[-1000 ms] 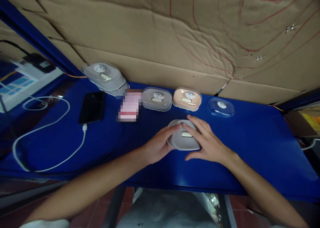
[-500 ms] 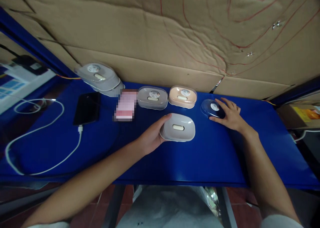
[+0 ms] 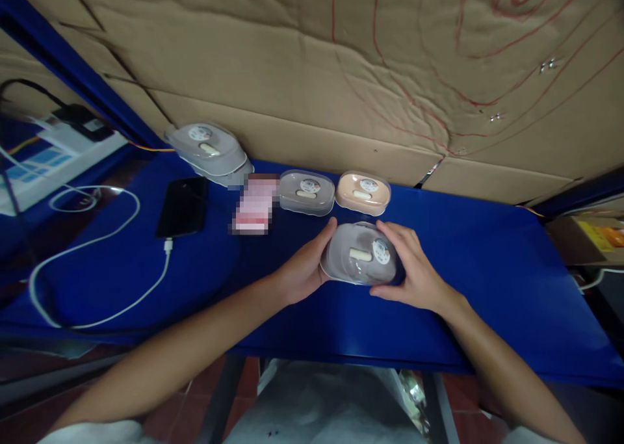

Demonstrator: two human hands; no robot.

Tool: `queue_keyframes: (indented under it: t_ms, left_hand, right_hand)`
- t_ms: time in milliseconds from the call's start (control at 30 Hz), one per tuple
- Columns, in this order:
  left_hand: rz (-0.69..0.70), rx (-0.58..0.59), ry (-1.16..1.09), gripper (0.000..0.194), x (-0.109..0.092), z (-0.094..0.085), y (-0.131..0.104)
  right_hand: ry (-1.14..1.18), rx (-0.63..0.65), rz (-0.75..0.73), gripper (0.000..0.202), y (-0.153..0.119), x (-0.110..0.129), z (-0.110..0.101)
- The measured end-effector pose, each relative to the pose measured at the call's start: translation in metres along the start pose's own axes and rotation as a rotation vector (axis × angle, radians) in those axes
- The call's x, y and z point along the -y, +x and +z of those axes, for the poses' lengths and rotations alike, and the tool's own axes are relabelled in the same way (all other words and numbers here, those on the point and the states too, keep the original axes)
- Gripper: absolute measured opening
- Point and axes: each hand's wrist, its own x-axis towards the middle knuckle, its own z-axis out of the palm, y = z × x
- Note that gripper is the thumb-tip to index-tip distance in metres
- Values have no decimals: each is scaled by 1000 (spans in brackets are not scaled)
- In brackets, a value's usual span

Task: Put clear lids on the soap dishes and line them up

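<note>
In front of me, my left hand [image 3: 305, 268] is wrapped round the left end of a grey oval soap box [image 3: 340, 262], with a cream oblong piece in its middle. My right hand [image 3: 414, 272] grips a clear plastic lid [image 3: 365, 277] by its right end, thumb on the near edge and fingers on the far edge. The lid, which bears a round white sticker [image 3: 381, 251], lies over the top of the box. Whether it is fully seated I cannot tell. Behind them stand a lidded grey soap box [image 3: 306, 200] and a lidded peach one [image 3: 363, 199].
Further lidded grey soap boxes [image 3: 214, 155] are stacked at the back left. A pixelated pink item [image 3: 254, 203] and a black phone [image 3: 182, 207] on a white cable [image 3: 88, 238] lie on the blue table [image 3: 497, 288]. A power strip [image 3: 73, 151] sits far left; cardboard [image 3: 244, 60] lines the back.
My right hand has lifted the clear lid from the table at the right and carried it left, over the grey soap box. My left hand still holds the box. The view has shifted slightly.
</note>
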Motion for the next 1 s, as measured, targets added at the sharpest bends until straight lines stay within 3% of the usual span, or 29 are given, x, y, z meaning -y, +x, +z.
queue_keyframes:
  t_ms: [467, 667, 800, 900, 1000]
  left_hand:
    - [147, 68, 107, 61, 7, 1, -4]
    - [147, -12, 104, 52, 6, 0, -4]
    - [102, -49, 68, 46, 9, 1, 1]
    - [92, -65, 150, 52, 9, -1, 4]
    - [226, -110, 303, 58, 0, -5, 5]
  right_hand:
    - [-169, -48, -38, 115, -2, 10, 6]
    - [1, 78, 15, 123, -4, -1, 6]
    - [71, 112, 74, 117, 0, -6, 4]
    - [20, 102, 82, 108, -6, -17, -8]
    - [-94, 22, 135, 100, -26, -51, -30]
